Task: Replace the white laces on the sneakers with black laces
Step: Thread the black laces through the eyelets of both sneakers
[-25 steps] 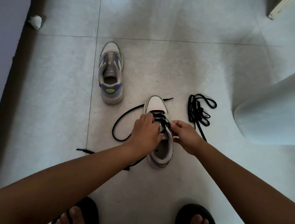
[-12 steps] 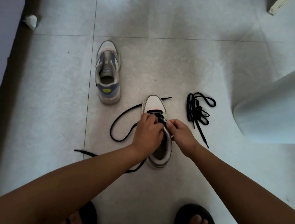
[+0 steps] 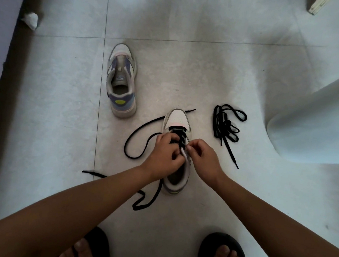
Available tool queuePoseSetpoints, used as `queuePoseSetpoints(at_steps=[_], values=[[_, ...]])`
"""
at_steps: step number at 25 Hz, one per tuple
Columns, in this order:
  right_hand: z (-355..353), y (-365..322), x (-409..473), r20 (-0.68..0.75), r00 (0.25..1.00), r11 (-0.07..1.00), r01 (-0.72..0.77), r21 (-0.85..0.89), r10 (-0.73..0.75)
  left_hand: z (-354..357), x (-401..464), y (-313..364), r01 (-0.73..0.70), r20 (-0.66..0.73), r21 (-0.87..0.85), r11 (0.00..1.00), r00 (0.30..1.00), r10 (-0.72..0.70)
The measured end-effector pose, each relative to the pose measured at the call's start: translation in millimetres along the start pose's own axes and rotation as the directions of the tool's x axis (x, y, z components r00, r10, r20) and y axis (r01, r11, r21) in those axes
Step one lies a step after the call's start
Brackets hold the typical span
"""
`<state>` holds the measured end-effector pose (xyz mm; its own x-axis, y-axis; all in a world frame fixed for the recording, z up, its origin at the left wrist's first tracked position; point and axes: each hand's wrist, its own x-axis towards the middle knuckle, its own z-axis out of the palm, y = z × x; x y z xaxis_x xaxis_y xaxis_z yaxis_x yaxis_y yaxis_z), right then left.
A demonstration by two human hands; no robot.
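Observation:
A white sneaker (image 3: 178, 121) stands on the floor tiles in front of me, toe pointing away, with a black lace (image 3: 181, 136) threaded across its upper eyelets. My left hand (image 3: 165, 155) is closed over the sneaker's left side and the lace. My right hand (image 3: 201, 159) pinches at the eyelet edge on the right side. The lace's loose ends trail left in a loop (image 3: 137, 144) and back under my left forearm (image 3: 148, 200). A second sneaker (image 3: 121, 81), unlaced, stands farther left. A bundled spare black lace (image 3: 226, 125) lies to the right.
My feet in black sandals (image 3: 223, 256) stand at the bottom edge. A pale rounded furniture base (image 3: 312, 124) fills the right side. A dark skirting strip (image 3: 6, 85) runs down the left wall, with a crumpled white scrap (image 3: 30, 20) beside it.
Both hands have drawn closer together over the sneaker's tongue. The lace loop on the left has shifted slightly. The other sneaker and the spare lace have not moved.

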<state>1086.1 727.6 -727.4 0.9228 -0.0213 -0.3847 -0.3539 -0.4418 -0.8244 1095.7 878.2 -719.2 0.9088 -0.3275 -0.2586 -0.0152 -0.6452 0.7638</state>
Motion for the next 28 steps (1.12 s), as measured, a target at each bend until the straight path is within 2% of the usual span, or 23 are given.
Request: queuePoseSetpoints(at_steps=[2, 5, 8, 11, 13, 16, 21, 22, 25, 28], values=[[1.6, 0.0, -2.4, 0.018, 1.000, 1.000, 0.004, 0.018, -0.004, -4.8, -1.0, -2.0, -0.011, 0.037, -0.008, 1.000, 0.999, 0.011], [0.7, -2.3, -3.3, 0.057, 0.998, 0.999, 0.003, 0.035, -0.005, -5.2, -6.0, -4.3, -0.110, 0.048, 0.139, 0.984, 0.993, 0.105], [2.1, -7.5, 1.5, 0.069, 0.996, 0.994, 0.056, -0.099, -0.049, -2.1, -12.6, -3.0, -0.160, -0.002, 0.221, 0.962, 0.986, 0.164], [5.9, -10.2, 1.7, 0.092, 0.984, 0.940, 0.170, -0.295, -0.149, 1.2, -18.8, 0.1, -0.168, -0.109, 0.249, 0.954, 0.974, 0.200], [3.8, -10.2, 1.6, 0.127, 0.973, 0.900, 0.228, -0.372, -0.194, 3.4, -22.5, 3.0, -0.128, -0.164, 0.289, 0.949, 0.970, 0.181], [-3.3, -12.3, 2.6, 0.148, 0.971, 0.908, 0.231, -0.350, -0.190, 4.4, -24.1, 7.6, -0.021, -0.202, 0.334, 0.942, 0.975, 0.093], [-4.3, -11.6, 4.8, 0.183, 0.958, 0.830, 0.284, -0.480, -0.222, 7.1, -17.7, 9.3, 0.046, -0.187, 0.318, 0.947, 0.982, 0.015], [-3.0, -11.7, 6.2, 0.168, 0.963, 0.854, 0.264, -0.449, -0.210, 7.6, -17.0, 8.8, 0.048, -0.182, 0.323, 0.945, 0.983, 0.012], [-1.5, -15.1, 9.8, 0.108, 0.992, 0.974, 0.079, -0.214, -0.057, 8.4, -16.3, 6.4, 0.047, -0.171, 0.323, 0.945, 0.985, 0.009], [-3.0, -13.0, 8.3, 0.112, 0.993, 0.980, 0.069, -0.184, -0.049, 8.1, -15.6, 4.9, 0.042, -0.162, 0.322, 0.946, 0.987, 0.011]])
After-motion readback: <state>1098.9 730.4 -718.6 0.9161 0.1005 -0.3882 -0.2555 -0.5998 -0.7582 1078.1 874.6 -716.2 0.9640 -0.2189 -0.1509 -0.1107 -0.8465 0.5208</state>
